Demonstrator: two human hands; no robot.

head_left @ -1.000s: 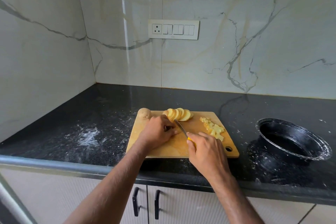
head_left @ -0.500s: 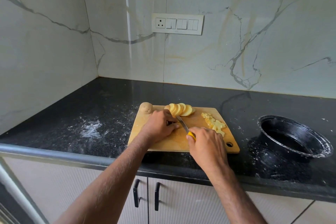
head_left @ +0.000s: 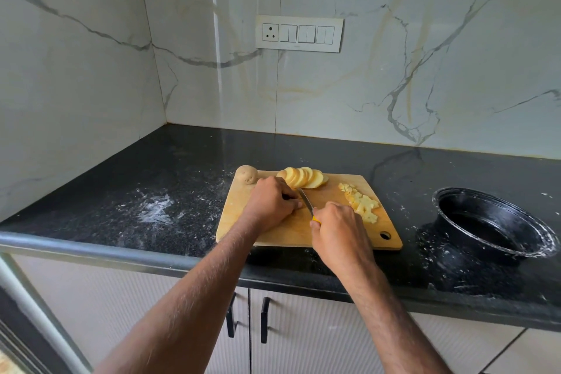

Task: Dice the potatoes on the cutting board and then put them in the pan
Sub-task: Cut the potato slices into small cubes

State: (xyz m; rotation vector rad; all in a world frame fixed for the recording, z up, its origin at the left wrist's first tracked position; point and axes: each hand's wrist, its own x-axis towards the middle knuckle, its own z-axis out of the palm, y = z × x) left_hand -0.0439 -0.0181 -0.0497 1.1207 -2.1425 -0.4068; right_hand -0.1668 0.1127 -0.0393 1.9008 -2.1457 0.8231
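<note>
A wooden cutting board (head_left: 267,231) lies on the black counter. A fan of potato slices (head_left: 306,177) sits at its far edge, and a pile of diced potato (head_left: 362,203) lies on its right side. A whole unpeeled potato (head_left: 246,174) rests at the board's far left corner. My left hand (head_left: 270,202) curls over potato pieces on the board, which it hides. My right hand (head_left: 340,229) grips a yellow-handled knife (head_left: 306,202), its blade angled toward my left fingers. The black pan (head_left: 498,222) stands to the right of the board.
White powdery smears (head_left: 158,206) mark the counter left of the board and around the pan. A switch panel (head_left: 299,33) is on the marble wall behind. Cabinet doors with black handles (head_left: 247,317) are below the counter edge.
The camera has tilted, so the scene sits slightly lower in view. Both hands stay at the same spot on the board, the knife shifting a little beside the left fingers.
</note>
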